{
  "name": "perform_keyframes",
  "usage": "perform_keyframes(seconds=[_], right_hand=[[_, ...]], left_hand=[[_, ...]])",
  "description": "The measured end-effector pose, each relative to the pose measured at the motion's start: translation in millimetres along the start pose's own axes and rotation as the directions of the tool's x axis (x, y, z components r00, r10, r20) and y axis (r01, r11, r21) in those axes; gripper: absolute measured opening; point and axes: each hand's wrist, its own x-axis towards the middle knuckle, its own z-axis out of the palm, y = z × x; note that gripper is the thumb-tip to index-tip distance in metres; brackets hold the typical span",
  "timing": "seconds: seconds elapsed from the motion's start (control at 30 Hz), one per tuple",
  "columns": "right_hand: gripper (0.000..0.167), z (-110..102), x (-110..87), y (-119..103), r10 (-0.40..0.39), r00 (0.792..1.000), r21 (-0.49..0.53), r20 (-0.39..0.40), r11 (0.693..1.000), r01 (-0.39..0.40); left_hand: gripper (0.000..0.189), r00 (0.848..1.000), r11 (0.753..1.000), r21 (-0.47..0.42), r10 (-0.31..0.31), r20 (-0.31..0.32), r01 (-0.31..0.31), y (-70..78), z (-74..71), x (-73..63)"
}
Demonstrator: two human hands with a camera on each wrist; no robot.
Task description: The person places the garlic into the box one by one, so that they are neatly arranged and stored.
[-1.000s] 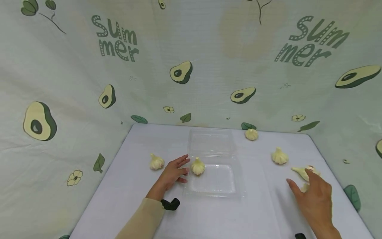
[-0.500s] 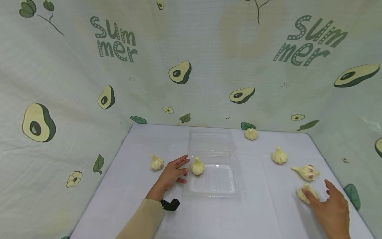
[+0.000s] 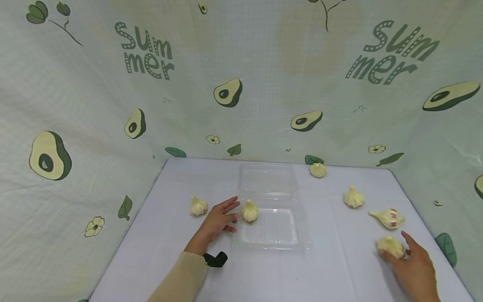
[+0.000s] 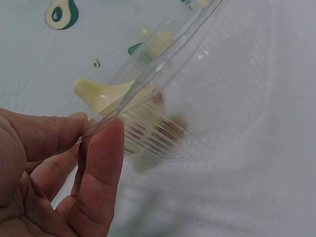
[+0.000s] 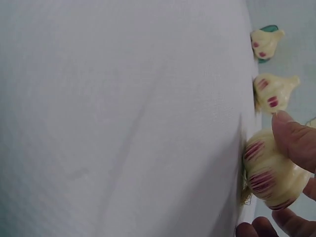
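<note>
My left hand (image 3: 218, 219) pinches the left rim of a clear plastic clamshell container (image 3: 277, 228), thumb and finger on its edge in the left wrist view. The container lies with its lid folded back, and one garlic bulb (image 3: 250, 211) stands inside at its left. My right hand (image 3: 418, 268) holds another garlic bulb (image 3: 390, 246) at the right of the table. In the right wrist view, the thumb lies on this purple-streaked bulb (image 5: 271, 170), with fingers at its other side, partly out of frame.
Beyond the right hand lie a garlic bulb on its side (image 3: 389, 219), an upright bulb (image 3: 353, 197) and a far bulb (image 3: 318, 170). Another bulb (image 3: 198, 206) sits left of the left hand. A printed cloth (image 3: 264, 142) rises behind the white table (image 3: 286, 277).
My right hand has moved from over the sideways bulb toward the nearest bulb, then closed its thumb and fingers about it. That bulb has turned slightly. The left hand stays at the container rim.
</note>
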Motion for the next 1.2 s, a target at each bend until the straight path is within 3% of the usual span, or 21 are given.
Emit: perform_keyframes(seconds=[0.17, 0.27, 0.43, 0.63, 0.87, 1.03, 1.2], right_hand=[[0.09, -1.1, 1.7, 1.0, -0.08, 0.997, -0.019, -0.013, 0.997, 0.08], [0.083, 0.2, 0.2, -0.6, -0.072, 0.997, -0.021, -0.014, 0.997, 0.072], [0.085, 3.6, -1.4, -4.4, -0.036, 0.999, 0.003, -0.006, 0.999, 0.036], [0.088, 5.7, -0.8, -12.1, -0.1, 0.995, 0.038, -0.025, 0.994, 0.101], [0.091, 13.0, -5.4, -26.7, -0.098, 0.994, 0.127, -0.048, 0.987, 0.103], [0.075, 18.4, -9.7, -40.0, -0.195, 0.969, 0.15, -0.15, 0.964, 0.218], [0.07, 23.1, -14.8, -58.9, -0.264, 0.941, 0.157, -0.212, 0.941, 0.3]], left_hand=[[0.069, 1.0, 1.0, -0.007, -0.006, -0.007, 0.006, -0.4, -0.3, -0.7], [0.069, 1.0, 1.0, -0.006, -0.004, -0.006, 0.004, -0.6, -0.3, -0.5], [0.069, 1.0, 1.0, -0.006, 0.003, -0.001, -0.003, -1.6, -0.6, -0.5], [0.069, 1.0, 1.0, -0.001, 0.007, 0.005, -0.007, -2.8, -1.6, -1.4], [0.07, 1.0, 1.0, 0.003, 0.006, 0.007, -0.006, -3.0, -2.0, -0.7], [0.069, 1.0, 1.0, 0.005, 0.0, 0.001, 0.0, -2.9, -1.3, 0.2], [0.07, 1.0, 1.0, 0.012, 0.006, 0.003, -0.006, -3.2, -1.3, 0.9]])
